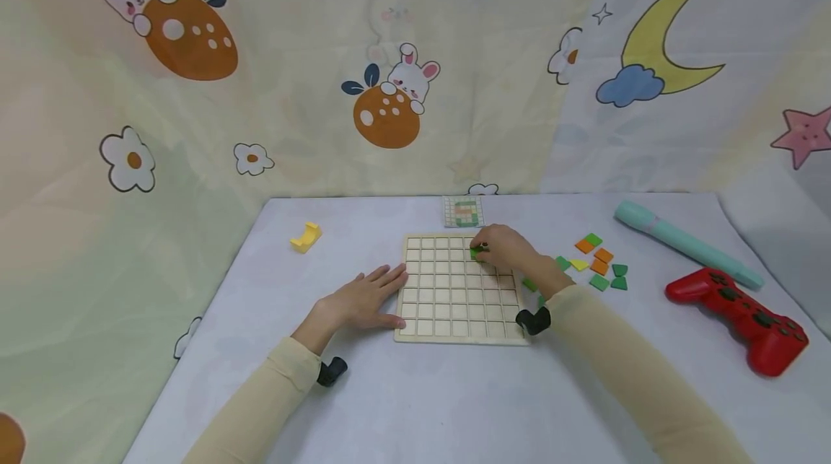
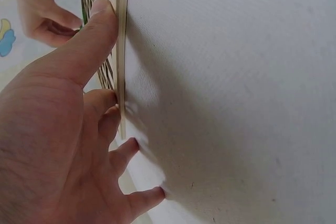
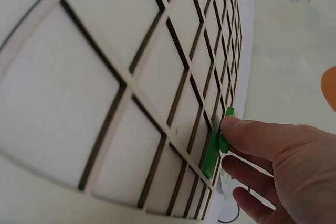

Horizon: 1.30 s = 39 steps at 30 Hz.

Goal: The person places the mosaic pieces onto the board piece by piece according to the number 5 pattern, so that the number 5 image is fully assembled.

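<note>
A pale wooden board [image 1: 451, 298] with a raised grid lies mid-table. My left hand [image 1: 366, 303] is spread at its left side; in the left wrist view the thumb and a finger touch the board's edge, while other fingertips reach the cloth. Over the far right part of the board, my right hand [image 1: 509, 247] pinches a small green tile [image 3: 226, 141] between thumb and finger. Another green tile [image 3: 211, 157] lies in a cell just beside it. Behind the board is a small card [image 1: 464, 212] with a coloured grid pattern.
Right of the board are scattered green, orange [image 1: 604, 255] and yellow tiles, some partly hidden by the right arm. Farther right lie a teal tube [image 1: 688, 244] and a red game controller [image 1: 736, 316]. A yellow curved piece [image 1: 306, 237] sits at the back left.
</note>
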Available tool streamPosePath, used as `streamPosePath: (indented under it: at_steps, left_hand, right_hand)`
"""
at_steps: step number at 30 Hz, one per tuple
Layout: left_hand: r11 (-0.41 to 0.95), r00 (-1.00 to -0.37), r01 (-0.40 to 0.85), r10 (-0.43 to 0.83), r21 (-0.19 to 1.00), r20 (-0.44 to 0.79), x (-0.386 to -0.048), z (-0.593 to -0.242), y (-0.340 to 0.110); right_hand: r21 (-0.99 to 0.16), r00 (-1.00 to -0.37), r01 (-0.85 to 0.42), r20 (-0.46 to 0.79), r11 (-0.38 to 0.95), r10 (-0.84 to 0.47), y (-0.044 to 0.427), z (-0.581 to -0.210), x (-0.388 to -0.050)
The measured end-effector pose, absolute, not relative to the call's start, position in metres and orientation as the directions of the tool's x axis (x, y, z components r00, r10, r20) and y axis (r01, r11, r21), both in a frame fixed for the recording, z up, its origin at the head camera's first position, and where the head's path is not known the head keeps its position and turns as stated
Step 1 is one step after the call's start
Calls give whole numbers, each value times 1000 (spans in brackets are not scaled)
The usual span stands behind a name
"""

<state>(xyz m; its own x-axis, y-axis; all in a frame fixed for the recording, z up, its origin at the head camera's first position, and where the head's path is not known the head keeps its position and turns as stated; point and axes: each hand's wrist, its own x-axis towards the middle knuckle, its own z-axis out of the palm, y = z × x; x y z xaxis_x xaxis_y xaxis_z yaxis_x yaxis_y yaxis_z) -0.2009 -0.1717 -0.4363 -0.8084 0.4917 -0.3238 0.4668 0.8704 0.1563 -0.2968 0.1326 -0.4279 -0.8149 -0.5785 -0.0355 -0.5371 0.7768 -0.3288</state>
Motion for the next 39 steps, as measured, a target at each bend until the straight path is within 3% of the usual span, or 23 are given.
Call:
streamPosePath:
  at_steps: [25, 32, 39]
  left_hand:
    - [873, -808, 464, 487, 151, -332, -202, -438, -166]
    - [873, -806, 464, 486, 151, -336, -201, -438, -169]
    - [877, -810, 456, 480, 152, -336, -201, -437, -171]
  right_hand:
    - [-321, -855, -483, -27, 815, -518, 143, -428, -285]
    - [-331, -922, -325, -99, 886, -375, 177, -421, -290]
    - [-315, -944, -279, -80, 907, -319, 246, -418, -291]
